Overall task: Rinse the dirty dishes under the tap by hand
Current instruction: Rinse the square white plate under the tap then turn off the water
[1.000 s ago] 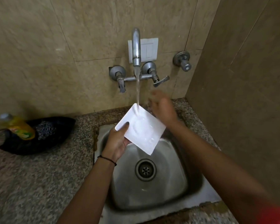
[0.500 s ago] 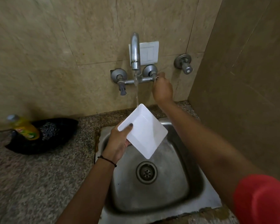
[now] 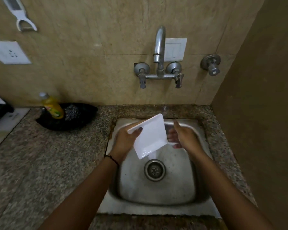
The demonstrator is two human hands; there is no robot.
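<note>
The plate (image 3: 148, 136) is held low over the sink (image 3: 156, 193), well below the tap (image 3: 159, 47). It is tilted, its far corner high and its near corner dipped towards the drain, where water is being shed. Its left rim is pinched by the left hand (image 3: 125, 140), thumb on top. Its right rim is gripped by the curled fingers of the right hand (image 3: 183, 136).

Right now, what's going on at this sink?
A person holds a white square plate tilted over the steel sink. The left hand grips its upper-left edge, thumb on top; the right hand holds the right edge, fingers behind it. Water runs off the plate's lower corner toward the drain. No stream shows at the tap.
</note>
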